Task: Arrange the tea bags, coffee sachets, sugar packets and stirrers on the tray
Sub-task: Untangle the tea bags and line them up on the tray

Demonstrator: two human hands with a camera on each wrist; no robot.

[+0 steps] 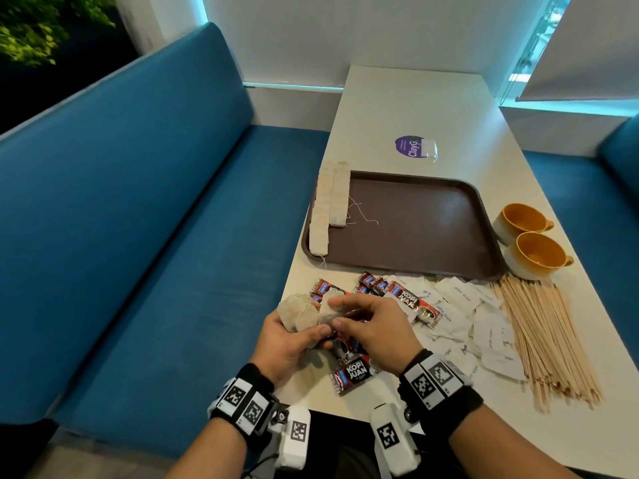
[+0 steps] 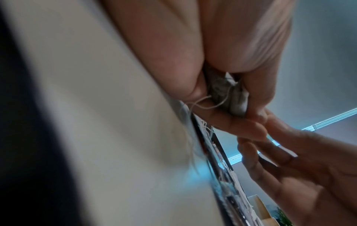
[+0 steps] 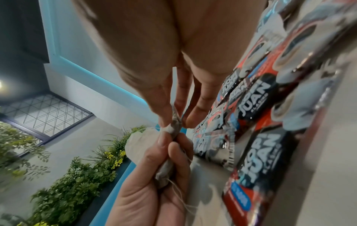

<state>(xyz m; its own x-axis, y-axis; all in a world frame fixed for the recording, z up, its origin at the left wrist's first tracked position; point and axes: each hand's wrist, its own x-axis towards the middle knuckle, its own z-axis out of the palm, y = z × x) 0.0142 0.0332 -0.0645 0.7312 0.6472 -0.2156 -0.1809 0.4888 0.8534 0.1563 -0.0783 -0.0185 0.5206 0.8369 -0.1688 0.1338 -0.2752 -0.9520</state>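
Brown tray [image 1: 408, 233] lying on the table [image 1: 397, 98], carrying two rows of tea bags [image 1: 330, 205] along its left edge. Nearer, the left hand [image 1: 287, 344] is gripping a bunch of tea bags [image 1: 299, 314]; the right hand [image 1: 377, 331] is pinching one tea bag [image 1: 328, 311] above the coffee sachets [image 1: 352, 375], beside sugar packets [image 1: 484, 326] and stirrers [image 1: 549, 340]

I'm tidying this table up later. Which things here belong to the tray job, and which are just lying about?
Job: tray, tea bags, coffee sachets, sugar packets, stirrers.
Lying about: two mugs, purple sticker.
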